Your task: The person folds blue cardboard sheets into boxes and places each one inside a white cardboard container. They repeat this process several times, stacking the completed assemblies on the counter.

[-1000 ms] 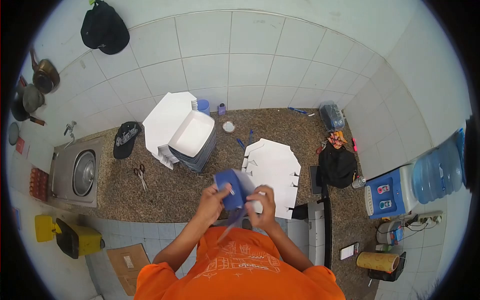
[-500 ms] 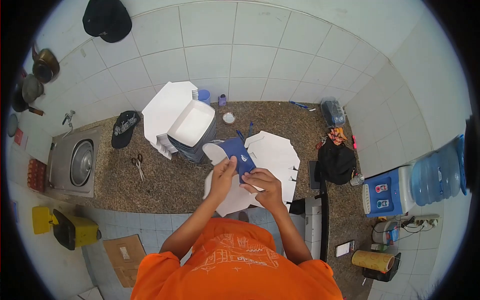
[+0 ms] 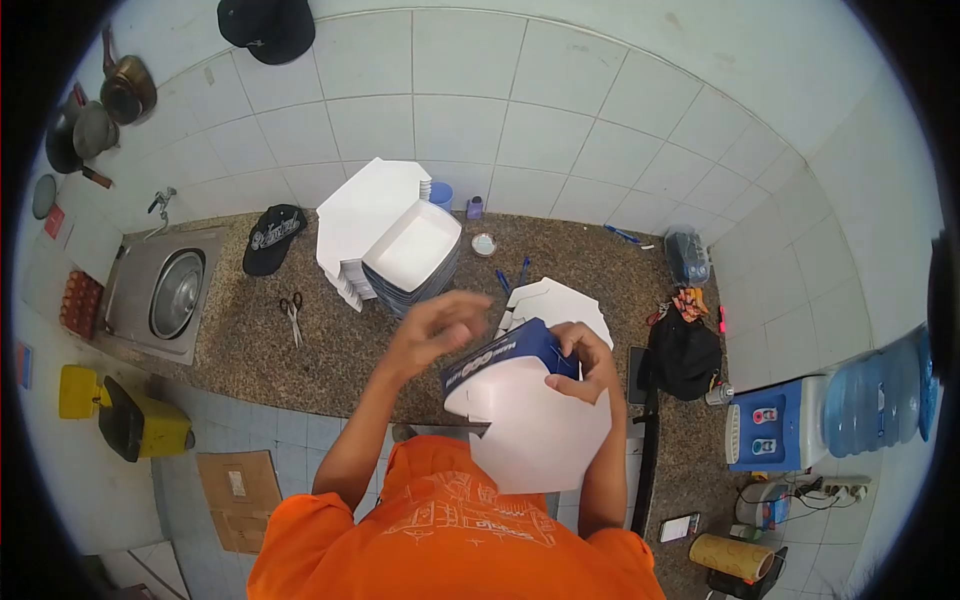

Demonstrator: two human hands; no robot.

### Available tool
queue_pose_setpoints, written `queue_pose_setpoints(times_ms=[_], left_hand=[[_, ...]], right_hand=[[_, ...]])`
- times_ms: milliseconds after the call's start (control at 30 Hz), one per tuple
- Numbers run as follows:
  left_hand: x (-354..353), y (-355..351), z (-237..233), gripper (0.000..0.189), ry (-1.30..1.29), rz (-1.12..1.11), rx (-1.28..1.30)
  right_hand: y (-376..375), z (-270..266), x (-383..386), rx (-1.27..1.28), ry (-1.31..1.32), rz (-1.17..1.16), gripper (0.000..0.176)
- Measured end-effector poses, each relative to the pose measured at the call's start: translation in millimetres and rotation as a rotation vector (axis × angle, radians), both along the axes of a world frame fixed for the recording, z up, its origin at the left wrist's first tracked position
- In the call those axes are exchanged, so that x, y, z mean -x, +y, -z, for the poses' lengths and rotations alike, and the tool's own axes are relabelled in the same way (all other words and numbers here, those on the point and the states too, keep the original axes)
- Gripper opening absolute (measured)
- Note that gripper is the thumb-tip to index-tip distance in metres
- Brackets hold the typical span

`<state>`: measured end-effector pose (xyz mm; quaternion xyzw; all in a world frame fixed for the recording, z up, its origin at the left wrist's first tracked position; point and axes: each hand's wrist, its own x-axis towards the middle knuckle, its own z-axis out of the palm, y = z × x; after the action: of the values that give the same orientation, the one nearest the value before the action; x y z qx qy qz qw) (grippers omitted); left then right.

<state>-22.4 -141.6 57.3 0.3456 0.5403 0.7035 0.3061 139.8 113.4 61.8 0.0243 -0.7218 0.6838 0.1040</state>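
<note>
My right hand [image 3: 590, 365] grips the corner of a partly folded cardboard box [image 3: 540, 415], thumb on its white inside and fingers round the blue outside. One printed blue wall stands folded up, while a wide white flap hangs towards my shirt. My left hand [image 3: 432, 335] is off the box, just to its left, fingers stretched out and slightly blurred, holding nothing. Behind the box, flat white cardboard blanks [image 3: 570, 303] lie on the counter. Beyond my left hand stands a stack of folded boxes [image 3: 412, 245], leaning against a pile of white blanks [image 3: 362, 220].
On the granite counter [image 3: 235, 345] are scissors [image 3: 292, 318], a black cap [image 3: 273, 240], blue pens [image 3: 515, 273] and a small round container [image 3: 483, 244]. A metal sink [image 3: 130, 310] is at left. A black bag [image 3: 685, 352] and a water dispenser [image 3: 775, 425] are at right.
The box has turned and come closer to my body, its white inside now showing. My left hand has let go and moved left; my right hand has kept its hold. The view has shifted slightly.
</note>
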Motion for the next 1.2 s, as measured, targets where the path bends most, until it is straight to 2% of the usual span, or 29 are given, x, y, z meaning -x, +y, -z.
queue_pose_setpoints(times_ms=[33, 100, 133, 167, 200, 233, 267, 300, 367, 400, 467, 500, 567, 600, 633, 700, 733, 800, 833, 900, 933, 967, 1000, 1033, 1100, 1133, 1167, 1200], left_hand=[[0, 4, 25, 0.073, -0.002, -0.001, 0.004], [-4, 19, 104, 0.079, -0.287, 0.479, 0.095], [-7, 12, 120, 0.084, -0.284, 0.551, 0.114], [-12, 4, 130, 0.090, -0.280, 0.629, 0.137], [-19, 0, 125, 0.090, -0.274, 0.637, 0.136], [-29, -7, 109, 0.089, -0.495, 0.470, 0.117], [-35, -13, 95, 0.089, -0.713, 0.289, 0.091], [-37, -12, 82, 0.089, -0.715, 0.277, 0.080], [-39, -3, 63, 0.081, -0.291, -0.290, -0.029], [-38, -7, 73, 0.081, -0.298, -0.315, -0.037], [-32, -17, 99, 0.068, -0.373, -0.158, 0.072], [-33, -22, 93, 0.068, -0.376, -0.165, 0.074], [-34, -25, 72, 0.065, -0.849, -0.142, -0.222], [-40, -15, 86, 0.063, -0.850, -0.203, -0.238], [-43, -4, 96, 0.062, -0.897, -0.183, -0.319], [-41, -2, 96, 0.061, -0.779, -0.112, -0.322], [-38, -3, 91, 0.061, -0.774, -0.113, -0.328], [-30, -8, 74, 0.071, -0.324, -0.204, -0.235], [-23, -11, 62, 0.071, -0.318, -0.208, -0.239], [-4, -18, 38, 0.076, 0.158, -0.308, 0.010], [8, -19, 32, 0.076, 0.166, -0.309, 0.010], [20, -21, 28, 0.080, 0.348, -0.391, 0.002], [30, -23, 26, 0.084, 0.530, -0.471, -0.007], [41, -27, 31, 0.084, 0.536, -0.469, -0.008], [63, -45, 48, 0.090, 0.986, -0.651, 0.405], [66, -54, 50, 0.075, 0.978, -0.633, 0.455], [70, -59, 58, 0.075, 0.986, -0.633, 0.450], [73, -62, 73, 0.062, 0.992, -0.663, 0.443]], right_hand=[[-2, -5, 8, 0.004, -0.002, -0.001, 0.046], [-8, -14, 28, 0.057, -0.053, -0.184, 0.049], [-10, -16, 36, -0.063, -0.046, -0.202, 0.039], [-11, -12, 40, -0.068, -0.041, -0.197, 0.039], [-12, -3, 43, 0.308, -0.124, -0.183, 0.037], [-17, 3, 45, 0.686, -0.205, -0.168, 0.046], [-43, -18, 32, 0.473, -0.150, 0.174, 0.070], [-2, 44, 35, 0.756, -0.457, 0.360, 0.077], [-24, 54, 22, 0.575, -0.070, 0.358, 0.065], [-29, 58, 19, 0.567, -0.083, 0.334, 0.065], [-38, 64, 16, -0.537, 0.041, 0.608, 0.041], [-37, 62, 18, -0.535, 0.039, 0.601, 0.041], [-25, 51, 28, -0.044, -0.378, 0.553, 0.033], [-31, 54, 34, -0.058, -0.378, 0.492, 0.028], [-29, 83, 40, -0.094, -0.323, 0.344, 0.026], [-47, 99, 57, -0.039, -0.016, 0.277, 0.034], [-42, 98, 64, -0.042, -0.010, 0.273, 0.034], [-28, 91, 79, 0.171, -0.253, 0.440, 0.054], [-29, 85, 85, 0.170, -0.247, 0.434, 0.054], [-33, 71, 98, 0.449, -0.532, 0.266, 0.069], [-50, 62, 110, 0.339, -0.562, 0.155, 0.071], [-62, 49, 120, 0.289, -0.499, -0.011, 0.062], [-61, 53, 141, -0.052, -0.387, -0.007, 0.054], [-57, 63, 166, -0.390, -0.270, 0.000, 0.046], [-49, 63, 219, -0.366, -0.155, 0.077, 0.033], [-43, 61, 246, -0.489, -0.087, 0.073, 0.033], [-37, 59, 271, -0.612, -0.017, 0.068, 0.033], [-33, 54, 293, -0.611, -0.013, 0.072, 0.033]])
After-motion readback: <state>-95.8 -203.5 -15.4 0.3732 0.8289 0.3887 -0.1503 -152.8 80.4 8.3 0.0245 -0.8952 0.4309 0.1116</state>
